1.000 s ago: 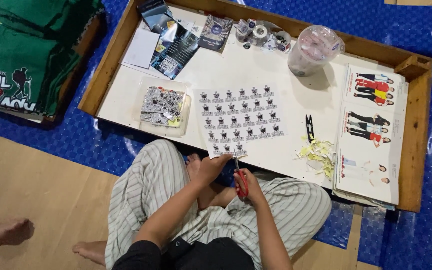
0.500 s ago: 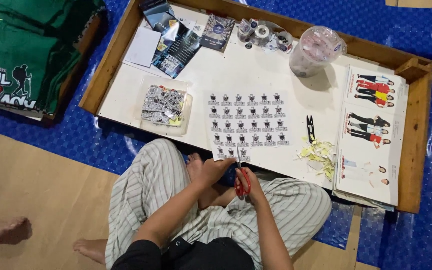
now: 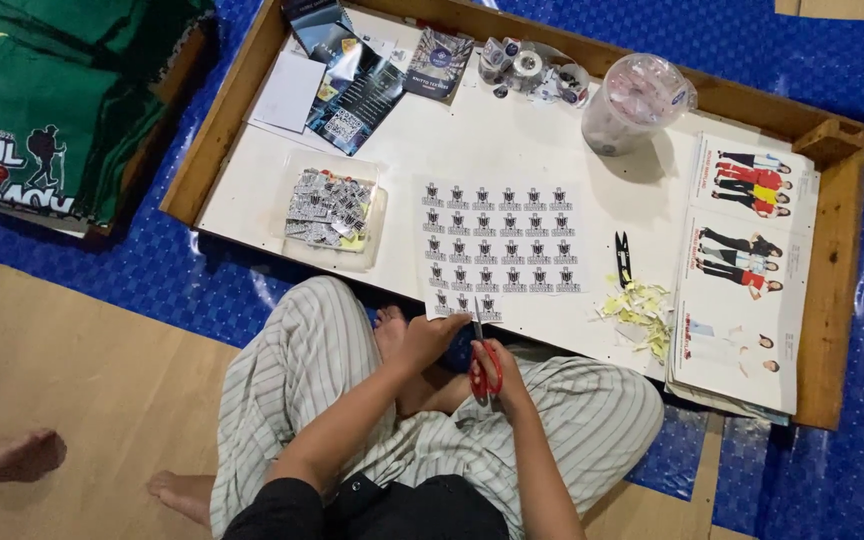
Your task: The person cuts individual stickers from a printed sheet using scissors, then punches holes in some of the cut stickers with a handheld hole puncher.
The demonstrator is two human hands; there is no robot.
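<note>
Right hand point(image 3: 500, 375) clenched on red scissors point(image 3: 485, 362), left hand point(image 3: 432, 335) pinching sticker sheet point(image 3: 500, 240) over white tray point(image 3: 512, 140).

One sticker sheet point(image 3: 500, 240), one pair of red-handled scissors point(image 3: 484, 362), one black thread snip point(image 3: 622, 258). One clear plastic cup point(image 3: 634, 102), one clear tray of cut labels point(image 3: 330, 208), one pile of paper scraps point(image 3: 640, 308). Two hands: left hand point(image 3: 430, 338), right hand point(image 3: 504, 380).
</note>
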